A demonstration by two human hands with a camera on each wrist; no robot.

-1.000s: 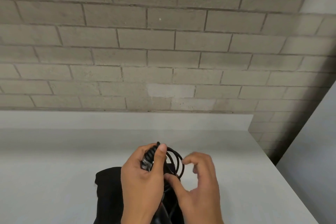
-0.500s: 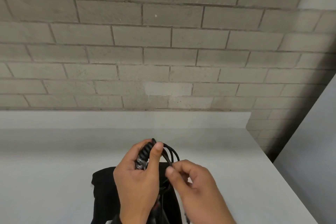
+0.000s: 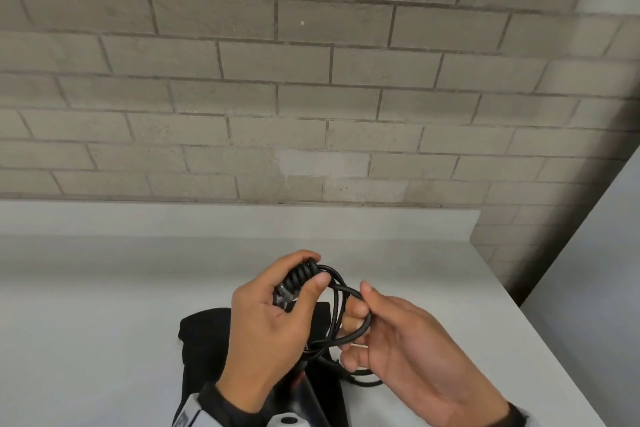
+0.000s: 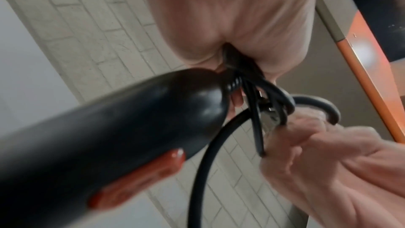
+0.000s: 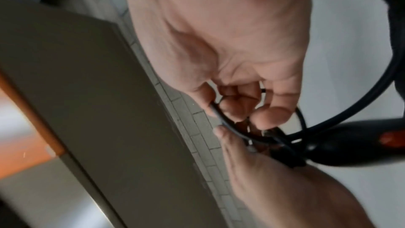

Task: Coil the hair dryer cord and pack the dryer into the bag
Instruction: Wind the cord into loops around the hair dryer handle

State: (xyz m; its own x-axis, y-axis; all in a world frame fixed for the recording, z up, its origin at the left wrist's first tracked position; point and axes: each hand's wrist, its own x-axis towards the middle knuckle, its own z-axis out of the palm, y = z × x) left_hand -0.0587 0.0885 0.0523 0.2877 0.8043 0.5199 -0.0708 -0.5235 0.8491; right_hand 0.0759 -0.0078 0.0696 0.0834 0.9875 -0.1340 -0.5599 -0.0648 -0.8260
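Observation:
My left hand [image 3: 308, 267] grips the black coiled cord [image 3: 334, 308] together with its plug, thumb pressed on top of the loops. To its right, my right hand [image 3: 360, 300] pinches one loop of the cord between thumb and forefinger. The black hair dryer [image 4: 109, 136] with a red switch hangs just under my left hand, and it also shows in the right wrist view [image 5: 350, 145]. In the head view the hands hide most of the dryer. The black bag [image 3: 201, 340] lies flat on the table beneath both hands.
A white table [image 3: 104, 305] carries everything; its right edge [image 3: 519, 333] runs diagonally close to my right hand. A low white ledge [image 3: 242, 218] and a grey brick wall [image 3: 311, 97] close the back. A grey panel [image 3: 606, 288] stands at right.
My right hand has shifted right from beside the left thumb and now holds a loop of cord pulled out sideways. The left hand keeps its grip on the coil.

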